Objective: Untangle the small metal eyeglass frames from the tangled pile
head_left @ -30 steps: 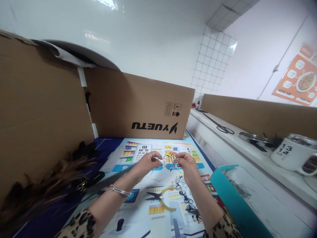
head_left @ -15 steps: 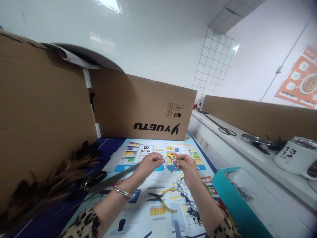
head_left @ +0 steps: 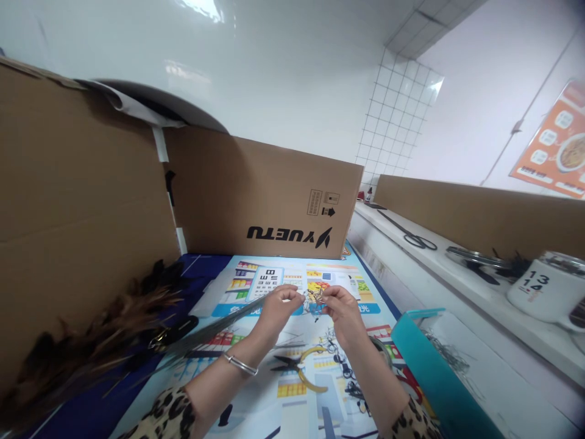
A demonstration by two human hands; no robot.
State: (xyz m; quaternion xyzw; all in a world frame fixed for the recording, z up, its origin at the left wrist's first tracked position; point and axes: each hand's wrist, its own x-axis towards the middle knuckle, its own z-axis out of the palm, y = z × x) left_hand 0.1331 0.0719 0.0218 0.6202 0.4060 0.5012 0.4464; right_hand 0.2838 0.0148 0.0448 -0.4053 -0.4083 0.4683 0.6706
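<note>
My left hand [head_left: 278, 308] and my right hand [head_left: 339, 308] are raised above a colourful printed mat [head_left: 274, 390], fingertips pinched and almost meeting. Between them they hold a small metal wire piece [head_left: 314, 297]. A long thin feather quill [head_left: 214, 326] runs from my left hand down to the left. Below my hands on the mat lie yellow-handled pliers [head_left: 299, 366] and a scatter of small dark rings and hooks [head_left: 350, 375]. A silver bangle [head_left: 241, 364] sits on my left wrist.
Cardboard walls [head_left: 260, 201] enclose the workspace at left and back. A pile of brown feathers [head_left: 91, 335] lies at left. A teal tray [head_left: 439, 372] with wire pieces stands at right. On the white ledge are scissors [head_left: 411, 236] and a white mug [head_left: 542, 289].
Both hands have sunk slightly and drawn closer together, still pinching the wire piece. The camera view shifted a little.
</note>
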